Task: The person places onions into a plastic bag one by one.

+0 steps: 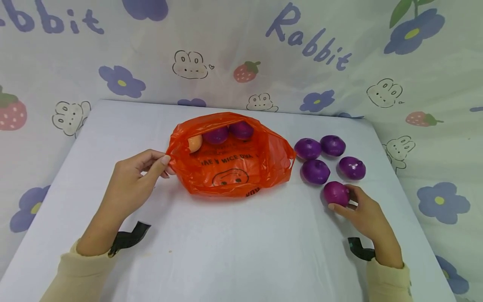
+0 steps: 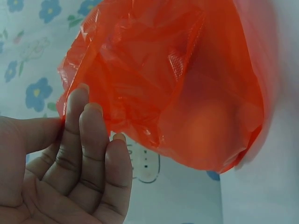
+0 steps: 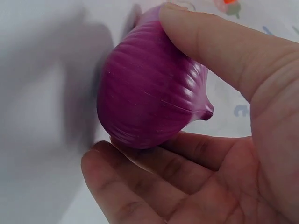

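Red-orange plastic bag: lying on the tabletop, mouth open, printed inside, near edge pinched by the left hand.
Purple onions inside: two, side by side, beside a pale-orange rounded item.
Held onion: glossy, ribbed, gripped by the right hand, tip toward the palm.
Loose onions: four, purple, grouped right of the bag.
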Tool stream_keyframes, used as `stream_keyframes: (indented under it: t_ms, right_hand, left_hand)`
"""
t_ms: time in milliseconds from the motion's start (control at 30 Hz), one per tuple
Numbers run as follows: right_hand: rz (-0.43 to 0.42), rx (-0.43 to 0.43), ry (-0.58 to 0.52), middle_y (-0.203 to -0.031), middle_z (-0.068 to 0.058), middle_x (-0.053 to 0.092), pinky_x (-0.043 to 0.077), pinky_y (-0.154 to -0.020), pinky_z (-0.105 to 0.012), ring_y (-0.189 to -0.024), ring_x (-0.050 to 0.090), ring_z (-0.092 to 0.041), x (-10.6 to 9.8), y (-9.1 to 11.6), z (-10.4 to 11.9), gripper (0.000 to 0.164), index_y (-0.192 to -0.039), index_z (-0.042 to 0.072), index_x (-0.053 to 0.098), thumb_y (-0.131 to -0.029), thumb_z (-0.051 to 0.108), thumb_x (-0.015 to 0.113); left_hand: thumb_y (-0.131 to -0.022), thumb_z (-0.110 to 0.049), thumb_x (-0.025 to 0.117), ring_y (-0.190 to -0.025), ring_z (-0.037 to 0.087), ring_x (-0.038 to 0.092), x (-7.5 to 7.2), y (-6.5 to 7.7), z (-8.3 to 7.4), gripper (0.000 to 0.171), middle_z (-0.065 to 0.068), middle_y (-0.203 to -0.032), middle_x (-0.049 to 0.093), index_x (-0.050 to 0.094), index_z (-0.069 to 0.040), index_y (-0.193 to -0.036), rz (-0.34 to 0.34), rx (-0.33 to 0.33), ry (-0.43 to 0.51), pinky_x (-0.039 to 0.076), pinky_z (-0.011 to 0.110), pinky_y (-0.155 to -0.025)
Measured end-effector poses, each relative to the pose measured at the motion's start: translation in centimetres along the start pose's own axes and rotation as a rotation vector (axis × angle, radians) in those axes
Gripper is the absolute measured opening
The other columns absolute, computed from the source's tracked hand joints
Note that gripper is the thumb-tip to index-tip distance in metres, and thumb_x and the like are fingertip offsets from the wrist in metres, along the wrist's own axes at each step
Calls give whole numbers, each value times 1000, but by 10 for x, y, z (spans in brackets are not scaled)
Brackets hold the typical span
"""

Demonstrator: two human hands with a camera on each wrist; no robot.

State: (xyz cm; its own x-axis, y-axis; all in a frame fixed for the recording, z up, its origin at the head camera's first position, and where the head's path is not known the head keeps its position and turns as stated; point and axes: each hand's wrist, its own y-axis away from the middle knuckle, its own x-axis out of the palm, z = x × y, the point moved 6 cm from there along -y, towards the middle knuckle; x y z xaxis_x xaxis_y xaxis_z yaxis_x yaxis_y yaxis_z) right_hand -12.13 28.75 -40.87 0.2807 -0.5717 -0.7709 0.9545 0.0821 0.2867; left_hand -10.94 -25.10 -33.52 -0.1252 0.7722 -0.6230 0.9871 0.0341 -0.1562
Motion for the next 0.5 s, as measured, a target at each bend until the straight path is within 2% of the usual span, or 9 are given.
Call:
stream_keyframes:
  t_ms: [267, 500]
  right_hand:
    - [0, -39, 4, -152, -32, 45, 52, -97, -61, -127, 58, -52, -1, 8, 14, 93, -156, -6, 35, -94, 49, 78]
    - [-31, -101, 28, -147, -32, 50, 52, -98, -59, -123, 61, -50, -3, 16, 32, 91, -154, -8, 38, -94, 47, 79]
  left_hand:
    - [-108, -27, 62, -80, 7, 64, 0, 0, -1, 20, 3, -90, 76, 74, -11, -111, -3, 9, 6, 47, 19, -65]
    - [-107, -27, 63, -80, 8, 64, 0, 0, -1, 20, 1, -88, 76, 75, -11, -111, -5, 12, 9, 47, 19, -64]
